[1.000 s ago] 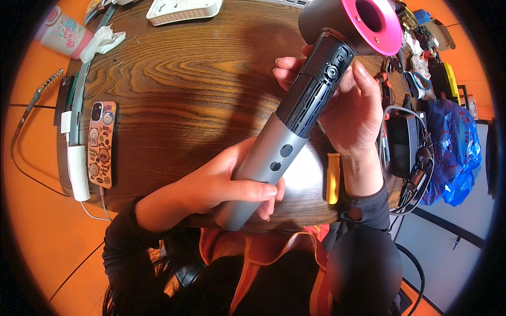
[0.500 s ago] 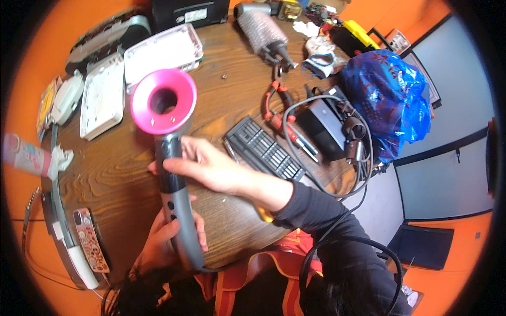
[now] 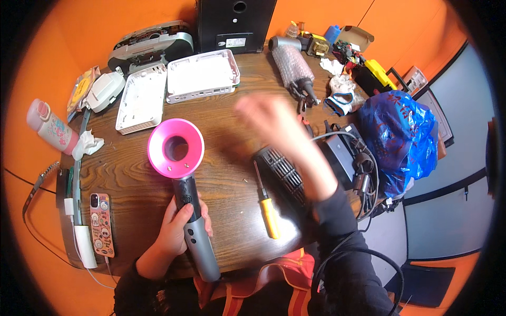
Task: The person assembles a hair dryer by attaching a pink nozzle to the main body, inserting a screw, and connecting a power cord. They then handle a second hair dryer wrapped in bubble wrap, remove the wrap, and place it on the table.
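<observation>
A hair dryer [image 3: 203, 247] with a pink ring-shaped head and grey-black handle stands tilted over the table in front of me. My left hand [image 3: 182, 224] is closed round the middle of its handle, thumb on the front near the buttons. Away from the dryer, my right hand [image 3: 274, 118] is raised over the far middle of the table, its fingers smeared by motion. Below that hand and forearm lies a black screwdriver bit set [image 3: 282, 171], partly covered by the arm. Beside the set rests a screwdriver [image 3: 269, 216] with a yellow handle.
White plastic casings [image 3: 142, 97] stand at the back left. A phone [image 3: 101, 224] and a pink bottle [image 3: 52, 126] are on the left. A blue plastic bag [image 3: 403, 142], a black box [image 3: 337, 152] with cables and a bubble-wrapped hair dryer [image 3: 292, 66] occupy the right and back.
My right hand has let go of the dryer's handle and moved right and away. My left hand now grips higher on the handle. The view has shifted, and the yellow screwdriver shows fully.
</observation>
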A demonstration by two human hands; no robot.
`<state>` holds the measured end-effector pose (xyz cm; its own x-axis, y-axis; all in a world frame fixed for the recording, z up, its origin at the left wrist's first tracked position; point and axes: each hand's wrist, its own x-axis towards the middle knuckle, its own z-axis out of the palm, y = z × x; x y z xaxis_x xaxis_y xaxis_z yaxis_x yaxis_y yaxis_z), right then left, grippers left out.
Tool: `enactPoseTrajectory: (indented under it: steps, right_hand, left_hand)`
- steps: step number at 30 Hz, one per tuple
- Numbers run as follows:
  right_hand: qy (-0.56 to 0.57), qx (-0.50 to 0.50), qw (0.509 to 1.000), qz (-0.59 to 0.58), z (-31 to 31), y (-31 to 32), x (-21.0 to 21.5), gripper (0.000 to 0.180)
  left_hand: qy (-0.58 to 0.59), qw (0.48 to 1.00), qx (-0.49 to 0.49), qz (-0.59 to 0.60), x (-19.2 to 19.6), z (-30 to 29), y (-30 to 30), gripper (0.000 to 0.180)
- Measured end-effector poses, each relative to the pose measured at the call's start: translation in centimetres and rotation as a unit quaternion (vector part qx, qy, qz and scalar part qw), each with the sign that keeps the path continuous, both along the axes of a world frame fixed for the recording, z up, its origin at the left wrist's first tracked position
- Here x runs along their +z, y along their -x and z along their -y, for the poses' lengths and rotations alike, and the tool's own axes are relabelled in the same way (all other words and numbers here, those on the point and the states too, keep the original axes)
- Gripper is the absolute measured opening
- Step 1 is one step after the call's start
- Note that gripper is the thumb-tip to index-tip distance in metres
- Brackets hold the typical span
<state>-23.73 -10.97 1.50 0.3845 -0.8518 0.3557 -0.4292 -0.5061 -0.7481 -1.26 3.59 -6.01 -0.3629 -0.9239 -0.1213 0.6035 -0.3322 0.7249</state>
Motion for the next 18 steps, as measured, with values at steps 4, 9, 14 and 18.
enactPoseTrajectory:
  steps: [4,9,14,18]
  right_hand:
    - [0.128,-0.422,0.889,-0.121,11.2,5.8,-0.7,0.055]
    - [0.032,-0.466,0.815,-0.344,16.5,8.3,-5.5,0.096]
    - [-0.032,-0.463,0.813,-0.352,17.3,9.9,-4.5,0.093]
    - [-0.064,-0.438,0.868,-0.225,17.1,11.8,-3.1,0.081]
  left_hand:
    - [-0.003,1.000,0.016,-0.022,0.1,0.6,-0.2,0.028]
    - [0.032,0.999,0.029,0.025,0.1,1.0,-0.4,0.031]
    - [0.004,0.999,0.037,0.004,0.2,1.2,-0.4,0.027]
    - [0.008,0.999,0.039,0.004,0.1,1.2,-0.5,0.027]
